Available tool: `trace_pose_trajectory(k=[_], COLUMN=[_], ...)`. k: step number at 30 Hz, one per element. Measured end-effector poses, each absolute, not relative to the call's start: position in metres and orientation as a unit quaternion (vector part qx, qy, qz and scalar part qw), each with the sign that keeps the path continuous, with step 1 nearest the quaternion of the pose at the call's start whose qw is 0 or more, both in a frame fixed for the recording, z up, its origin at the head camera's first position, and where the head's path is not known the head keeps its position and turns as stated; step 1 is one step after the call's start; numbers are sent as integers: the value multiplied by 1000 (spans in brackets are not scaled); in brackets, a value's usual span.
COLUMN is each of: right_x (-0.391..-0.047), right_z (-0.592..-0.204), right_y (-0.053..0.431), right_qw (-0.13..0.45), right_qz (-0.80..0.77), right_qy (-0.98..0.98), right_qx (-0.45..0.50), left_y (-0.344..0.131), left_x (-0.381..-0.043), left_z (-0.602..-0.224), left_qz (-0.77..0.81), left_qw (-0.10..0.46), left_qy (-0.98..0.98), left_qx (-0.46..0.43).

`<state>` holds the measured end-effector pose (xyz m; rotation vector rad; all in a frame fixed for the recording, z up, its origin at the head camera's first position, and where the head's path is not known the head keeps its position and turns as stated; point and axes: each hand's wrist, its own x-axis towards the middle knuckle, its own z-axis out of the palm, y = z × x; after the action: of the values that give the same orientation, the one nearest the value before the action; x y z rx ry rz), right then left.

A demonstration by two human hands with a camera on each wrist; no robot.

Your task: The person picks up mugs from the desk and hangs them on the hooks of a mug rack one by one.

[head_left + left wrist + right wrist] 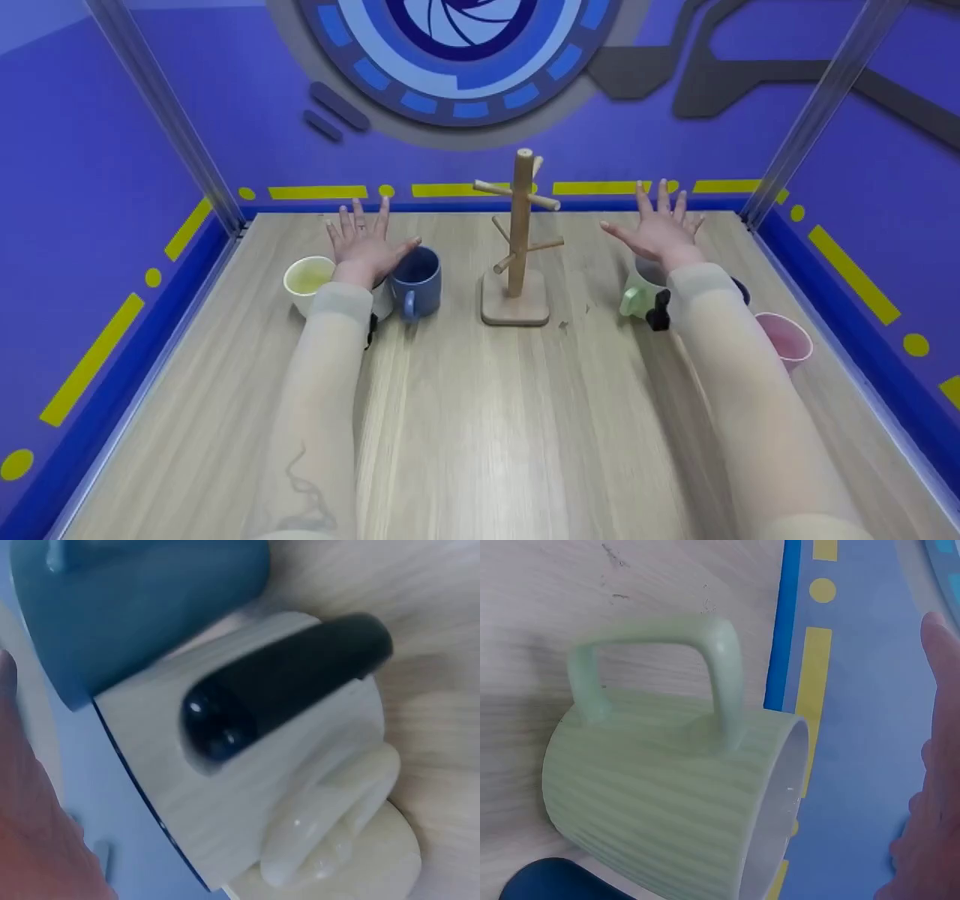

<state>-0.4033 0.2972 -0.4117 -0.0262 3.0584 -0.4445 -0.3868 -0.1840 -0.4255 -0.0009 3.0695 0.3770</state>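
My left hand point(366, 251) is spread with straight fingers above a group of mugs and holds nothing. Around it stand a cream mug point(300, 292), a blue mug point(420, 285) and, mostly hidden under the wrist, a white mug with a dark handle point(285, 690). The right hand point(660, 232), also spread and holding nothing, hovers over a ribbed pale green mug point(660, 780). Close by are a dark blue mug point(562, 883), largely covered by the forearm, and a pink mug point(786, 339). Between the hands stands a wooden mug tree point(520, 232) with several bare pegs.
All of this rests on a light wooden table point(465, 420). A purple-blue back wall point(225, 120) with yellow marks rises behind it, with side panels left and right. Metal posts point(825, 97) stand at the far corners. Small dark specks point(564, 325) lie right of the mug tree's base.
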Motion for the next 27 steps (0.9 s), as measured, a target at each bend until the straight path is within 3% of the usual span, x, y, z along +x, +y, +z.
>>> trace_pose_trajectory(k=[19,27], right_x=[-370,-351], right_z=[-402,-402], right_y=[317,333], right_qw=[27,33], right_qz=[-227,-231], right_qy=[973,971], right_qx=[-39,-45], left_y=[-140,-102], left_x=[-340,-302], left_z=[-421,-422], left_qz=[214,286], left_qw=[-15,-106], left_qy=[975,948], left_qx=[55,94])
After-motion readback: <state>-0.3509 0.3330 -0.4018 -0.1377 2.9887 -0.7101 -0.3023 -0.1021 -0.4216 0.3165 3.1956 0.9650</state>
